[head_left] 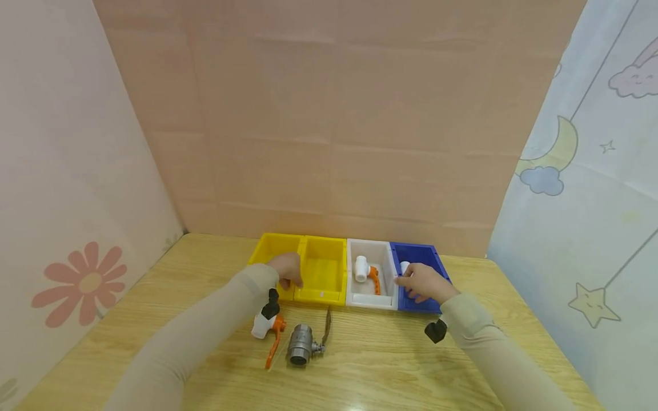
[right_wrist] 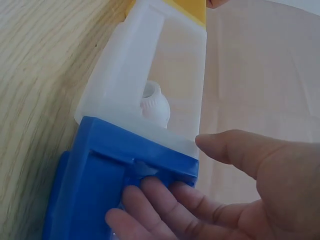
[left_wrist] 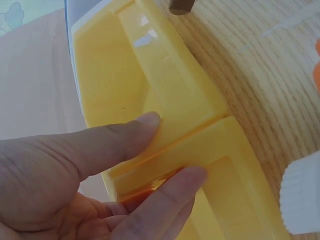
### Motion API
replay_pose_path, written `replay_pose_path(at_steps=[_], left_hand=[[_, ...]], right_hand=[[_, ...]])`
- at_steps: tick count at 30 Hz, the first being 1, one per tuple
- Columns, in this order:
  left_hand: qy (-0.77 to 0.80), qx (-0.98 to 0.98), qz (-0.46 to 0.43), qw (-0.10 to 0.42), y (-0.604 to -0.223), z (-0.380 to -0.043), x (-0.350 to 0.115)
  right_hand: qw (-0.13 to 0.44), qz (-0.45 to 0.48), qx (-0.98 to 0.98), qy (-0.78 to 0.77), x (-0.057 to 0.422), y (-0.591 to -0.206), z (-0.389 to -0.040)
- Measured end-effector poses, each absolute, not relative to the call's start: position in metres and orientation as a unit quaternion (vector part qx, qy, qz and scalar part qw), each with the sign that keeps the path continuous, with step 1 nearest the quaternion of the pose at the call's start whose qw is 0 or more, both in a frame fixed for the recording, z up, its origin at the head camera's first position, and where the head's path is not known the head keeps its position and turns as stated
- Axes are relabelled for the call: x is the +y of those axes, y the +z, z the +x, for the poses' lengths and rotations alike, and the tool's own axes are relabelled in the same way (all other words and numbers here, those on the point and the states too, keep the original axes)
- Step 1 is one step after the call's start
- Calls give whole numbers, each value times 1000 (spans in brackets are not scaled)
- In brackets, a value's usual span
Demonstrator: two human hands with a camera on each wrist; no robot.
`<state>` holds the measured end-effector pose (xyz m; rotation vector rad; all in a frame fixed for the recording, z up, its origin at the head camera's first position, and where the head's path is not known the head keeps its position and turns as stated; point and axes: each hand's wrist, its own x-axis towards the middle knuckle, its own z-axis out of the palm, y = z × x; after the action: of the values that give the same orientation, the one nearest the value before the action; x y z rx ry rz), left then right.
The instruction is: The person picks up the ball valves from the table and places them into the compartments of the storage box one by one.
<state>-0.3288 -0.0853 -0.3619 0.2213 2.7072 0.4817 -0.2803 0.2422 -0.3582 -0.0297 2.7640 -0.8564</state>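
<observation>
My left hand (head_left: pixel 289 268) reaches over the left yellow bin (head_left: pixel 264 247), beside the right yellow bin (head_left: pixel 323 274). In the left wrist view its thumb (left_wrist: pixel 142 130) and index finger (left_wrist: pixel 185 182) are apart, on either side of the dividing walls. My right hand (head_left: pixel 425 282) dips into the blue bin (head_left: pixel 426 255), fingers (right_wrist: pixel 160 200) loosely bent inside and thumb at the white bin's rim. A white fitting (head_left: pixel 404 266) shows beside it, partly hidden. Inside the white bin (head_left: pixel 367 299) lies a white ball valve (head_left: pixel 362 268) with an orange handle.
On the wooden table (head_left: pixel 380 359) in front of the bins lie a metal ball valve (head_left: pixel 300 345) with a lever and another white ball valve (head_left: pixel 262 325) with an orange handle. A beige backdrop (head_left: pixel 334 114) stands behind the bins, with patterned sheets (head_left: pixel 591 228) at the sides.
</observation>
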Motion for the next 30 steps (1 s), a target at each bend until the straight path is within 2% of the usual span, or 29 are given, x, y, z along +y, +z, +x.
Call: replay_pose_path(at_steps=[30], left_hand=[[173, 963, 80, 191, -361, -326, -87]], right_hand=[[143, 8, 949, -281, 235, -352, -287]])
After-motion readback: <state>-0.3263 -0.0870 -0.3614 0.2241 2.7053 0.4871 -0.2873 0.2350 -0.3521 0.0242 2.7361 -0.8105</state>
